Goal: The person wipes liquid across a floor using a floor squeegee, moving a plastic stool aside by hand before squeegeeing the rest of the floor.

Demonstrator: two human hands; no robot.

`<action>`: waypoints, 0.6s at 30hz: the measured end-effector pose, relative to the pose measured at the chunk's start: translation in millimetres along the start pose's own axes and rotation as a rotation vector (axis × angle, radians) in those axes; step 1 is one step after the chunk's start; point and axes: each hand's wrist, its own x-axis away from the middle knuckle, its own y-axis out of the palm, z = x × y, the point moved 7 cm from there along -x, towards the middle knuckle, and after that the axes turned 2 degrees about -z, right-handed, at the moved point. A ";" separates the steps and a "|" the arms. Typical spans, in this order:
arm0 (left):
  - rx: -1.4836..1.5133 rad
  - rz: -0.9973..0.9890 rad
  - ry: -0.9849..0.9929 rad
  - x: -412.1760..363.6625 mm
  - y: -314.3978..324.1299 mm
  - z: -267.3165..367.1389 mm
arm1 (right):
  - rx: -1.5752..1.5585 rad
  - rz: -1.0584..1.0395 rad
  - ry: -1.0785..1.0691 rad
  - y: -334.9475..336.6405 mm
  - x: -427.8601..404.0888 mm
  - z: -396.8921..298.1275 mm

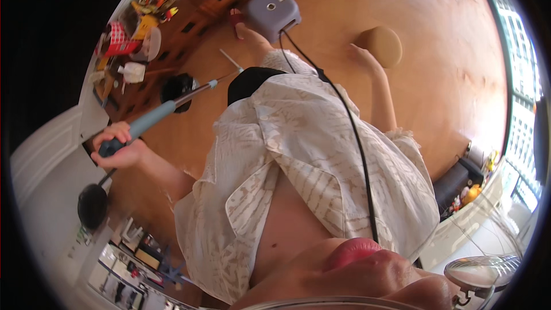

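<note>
My left hand (122, 144) grips the dark end of a telescopic pole (153, 118). The pole has a blue-grey sleeve and a metal tube that slopes away toward a thin crossbar (230, 58) low near my legs. My right hand (363, 56) hangs low on the other side, close to a round tan stool (383, 45). It is blurred, and I see nothing in it; whether it touches the stool I cannot tell. A black cable (355, 125) runs down over my pale patterned shirt (310, 120).
A grey-blue plastic step stool (275, 10) stands on the wooden floor (439, 73), beside my foot in a red slipper (236, 19). Wooden cabinets (206, 6) with toys (159, 2) on top line one side. A black bin-like object (176, 90) lies behind the pole. Windows (518, 60) are opposite.
</note>
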 end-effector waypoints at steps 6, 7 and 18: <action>0.001 0.053 -0.044 -24.2 14.5 -16.4 | -0.142 0.061 -0.019 3.5 -13.4 -1.7; -0.018 0.082 -0.042 -25.7 15.7 -15.7 | -0.168 0.067 -0.042 1.9 -15.6 -4.2; -0.149 0.325 0.087 -33.6 -45.0 -18.9 | -0.038 0.104 0.013 -20.7 -18.3 11.9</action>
